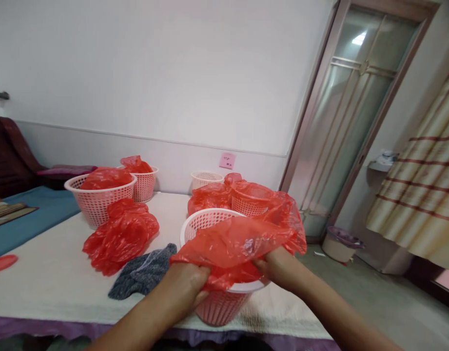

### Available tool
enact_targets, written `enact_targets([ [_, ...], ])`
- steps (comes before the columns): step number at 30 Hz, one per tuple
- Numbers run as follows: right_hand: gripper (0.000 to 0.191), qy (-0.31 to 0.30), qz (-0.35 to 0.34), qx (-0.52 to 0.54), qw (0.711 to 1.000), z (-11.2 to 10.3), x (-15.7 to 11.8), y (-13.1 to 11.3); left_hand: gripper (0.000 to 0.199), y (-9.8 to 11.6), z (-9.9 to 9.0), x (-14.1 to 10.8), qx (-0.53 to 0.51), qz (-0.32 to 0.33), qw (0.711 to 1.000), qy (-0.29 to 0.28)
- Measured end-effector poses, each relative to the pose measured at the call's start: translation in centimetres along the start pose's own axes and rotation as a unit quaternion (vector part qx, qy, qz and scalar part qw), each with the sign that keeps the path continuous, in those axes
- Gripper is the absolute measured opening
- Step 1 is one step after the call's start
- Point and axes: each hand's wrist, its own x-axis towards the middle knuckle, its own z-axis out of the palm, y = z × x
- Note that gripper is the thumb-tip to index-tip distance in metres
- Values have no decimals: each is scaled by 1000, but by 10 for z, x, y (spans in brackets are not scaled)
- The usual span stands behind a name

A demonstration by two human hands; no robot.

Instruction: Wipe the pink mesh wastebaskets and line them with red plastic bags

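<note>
A red plastic bag [239, 241] is stretched between my two hands over a white perforated basket [224, 307] at the table's front. Part of the bag hangs down inside the basket, showing red through the holes. My left hand [191, 282] is closed on the bag's edge at the basket's near left. At the near right, my right hand [273, 267] grips the bag, its fingers partly hidden by the plastic. The far left of the basket's rim shows bare. A dark grey knitted cloth [146, 270] lies left of the basket, close to my left forearm.
A crumpled pile of red bags [124, 236] lies on the white-covered table [45, 287]. Baskets with red bags stand behind left [100, 204] and behind right [249, 202]. A red lid-like disc [3, 263] lies far left. A waste bin [341, 246] stands on the floor.
</note>
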Motion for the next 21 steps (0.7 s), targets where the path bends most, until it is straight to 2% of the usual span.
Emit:
enact_targets([
  [2, 16, -76, 16, -3, 997, -8, -7, -1, 34, -5, -1, -3, 46, 2, 999, -4],
  [3, 18, -108, 19, 2, 994, -9, -12, -3, 33, -8, -1, -5, 60, 4, 998, 0],
  [6, 23, -136, 7, 25, 990, -4, -31, -10, 30, -15, 4, -11, 101, 14, 994, 28],
  [11, 21, -96, -24, 24, 995, 14, -53, -13, 32, -35, 13, -21, 115, 28, 991, 64],
  [16, 25, -17, -44, -27, 999, 30, -59, -9, 31, -52, 25, -24, 10, 0, 996, 91],
  [21, 21, 49, -34, -31, 998, 43, -61, -6, 28, -59, 32, -18, -18, -34, 994, 104],
])
